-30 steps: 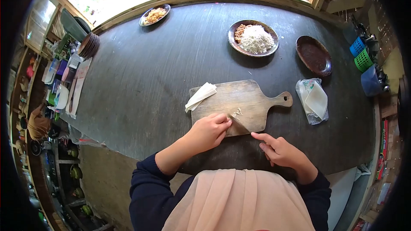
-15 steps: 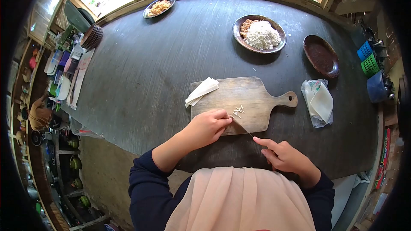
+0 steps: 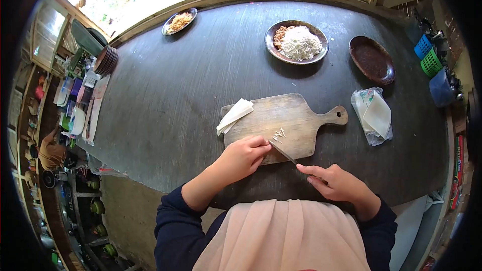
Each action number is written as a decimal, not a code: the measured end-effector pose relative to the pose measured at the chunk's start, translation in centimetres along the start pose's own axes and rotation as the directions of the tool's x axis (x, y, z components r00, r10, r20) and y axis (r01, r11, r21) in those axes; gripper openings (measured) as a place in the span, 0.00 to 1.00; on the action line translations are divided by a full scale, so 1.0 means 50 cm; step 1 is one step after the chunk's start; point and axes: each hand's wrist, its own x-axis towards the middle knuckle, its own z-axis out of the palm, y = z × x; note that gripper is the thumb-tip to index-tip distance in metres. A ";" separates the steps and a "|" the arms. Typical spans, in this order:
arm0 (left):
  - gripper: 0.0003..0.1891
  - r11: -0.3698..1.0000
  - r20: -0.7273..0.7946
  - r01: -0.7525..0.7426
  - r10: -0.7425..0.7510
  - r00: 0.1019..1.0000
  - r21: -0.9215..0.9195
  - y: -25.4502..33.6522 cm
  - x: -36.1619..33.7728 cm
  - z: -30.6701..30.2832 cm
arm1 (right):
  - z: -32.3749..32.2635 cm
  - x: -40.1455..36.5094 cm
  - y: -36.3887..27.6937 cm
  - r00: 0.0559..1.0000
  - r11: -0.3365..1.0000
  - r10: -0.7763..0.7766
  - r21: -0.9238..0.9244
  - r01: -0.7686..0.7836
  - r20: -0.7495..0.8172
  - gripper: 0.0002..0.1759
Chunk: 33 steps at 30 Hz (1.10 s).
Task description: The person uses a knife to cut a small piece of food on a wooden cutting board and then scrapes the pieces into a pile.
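On the wooden cutting board (image 3: 288, 113) lie flat white strips (image 3: 235, 115), stacked at its left end. Several thin white slivers (image 3: 279, 134) are scattered near the board's front middle. My left hand (image 3: 245, 156) rests at the front edge of the board with its fingers closed; what they press on is hidden beneath them. A knife (image 3: 284, 152) is gripped in my right hand (image 3: 336, 182), its blade slanting up to the left so the tip meets my left fingertips.
Beyond the board stands a bowl (image 3: 271, 52) with white shreds and brown pieces. To the right are an oval brown dish (image 3: 372, 60) and a plastic packet of white sheets (image 3: 376, 115). A plate of food (image 3: 179, 22) sits far left. Another person (image 3: 51, 153) is at the left.
The view has shifted slightly. The knife blade now shows its broad side more, where before it looked like a thin line. Both hands keep nearly the same places.
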 end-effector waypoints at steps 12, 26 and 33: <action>0.14 1.000 0.018 0.019 -0.019 1.000 -0.002 0.003 -0.003 -0.001 | 0.001 0.003 -0.019 0.998 0.998 0.059 -0.031 -0.059 0.014 0.24; 0.13 0.999 0.005 0.000 -0.001 1.000 0.054 0.006 -0.005 0.004 | 0.011 0.017 -0.034 0.989 0.986 0.147 0.075 -0.148 0.022 0.23; 0.16 0.999 0.003 0.024 -0.025 1.000 0.042 0.011 -0.005 0.003 | -0.017 -0.009 -0.030 0.985 0.985 0.153 0.063 -0.158 0.084 0.23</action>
